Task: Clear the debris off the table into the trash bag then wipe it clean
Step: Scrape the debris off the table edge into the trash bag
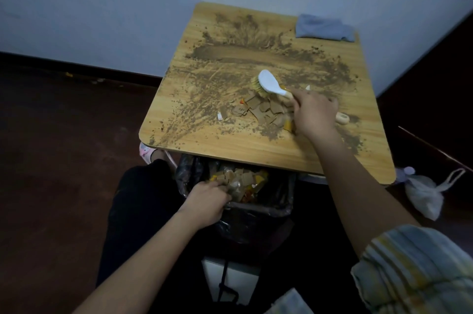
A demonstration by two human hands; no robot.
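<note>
Trash bag (pixel 268 207) holding cardboard scraps (pixel 245 181), left hand (pixel 208 198) gripping its rim, right hand (pixel 313 112) gripping brush (pixel 271 83)

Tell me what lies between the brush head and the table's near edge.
Head view: cardboard scraps and brown dirt lie between brush and table edge.

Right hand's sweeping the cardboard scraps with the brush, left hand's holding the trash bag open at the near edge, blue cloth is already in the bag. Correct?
Not quite. The blue cloth is not in the trash bag; the head view shows it lying on the table's far right corner. The rest stands: the right hand grips the brush over the cardboard scraps, and the left hand holds the bag open.
</note>
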